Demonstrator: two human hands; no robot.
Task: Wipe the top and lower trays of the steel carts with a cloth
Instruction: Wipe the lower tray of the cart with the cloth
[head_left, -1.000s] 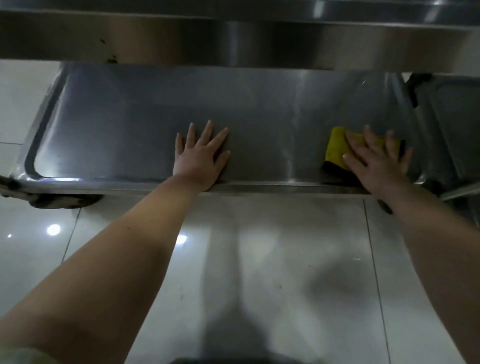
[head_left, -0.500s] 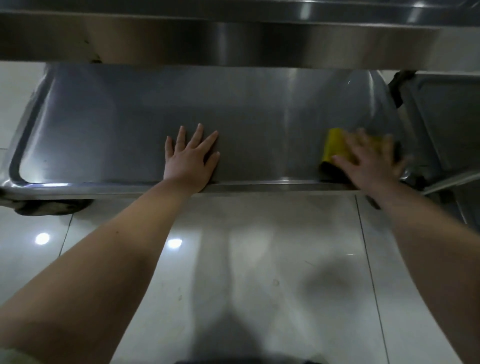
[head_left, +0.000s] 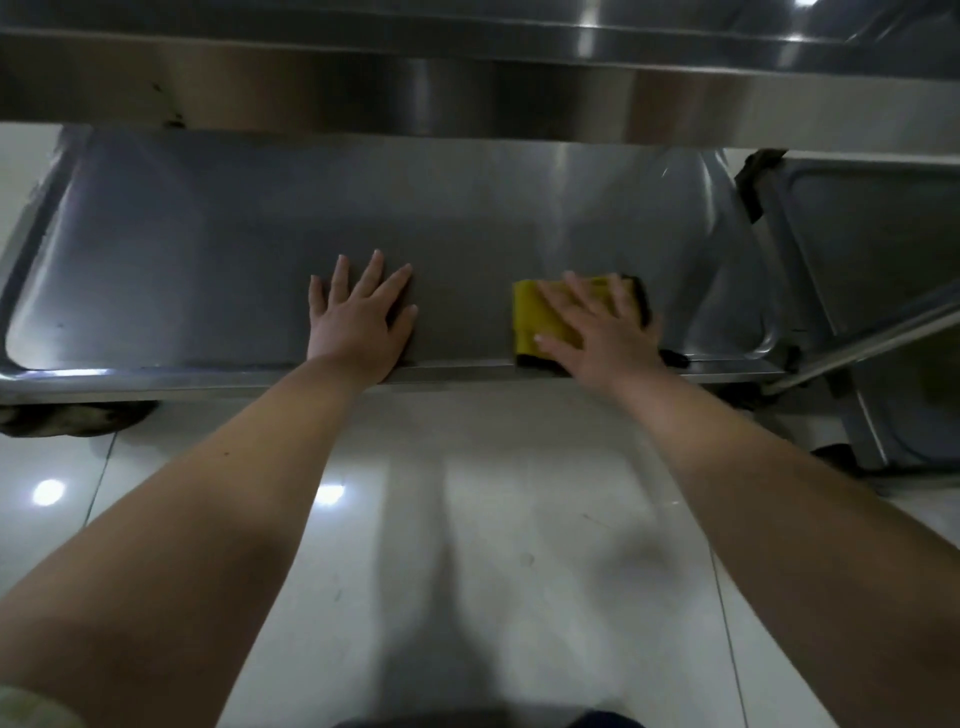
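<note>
Lower tray (head_left: 208, 249) beneath top tray (head_left: 467, 98), above floor (head_left: 519, 519). Left hand (head_left: 358, 322) flat on lower tray near front edge, about mid-length. Cloth (head_left: 540, 322) right of it, apart, near front edge, under right hand (head_left: 602, 332). Second cart (head_left: 872, 260) just beside tray's right end.

Two hands show: one left hand (head_left: 358, 322) and one right hand (head_left: 597, 332). One yellow cloth (head_left: 540, 317). Two steel carts: one near cart's lower tray (head_left: 208, 249) and top tray (head_left: 467, 88), one second cart (head_left: 857, 249). Two caster wheels (head_left: 72, 418).
</note>
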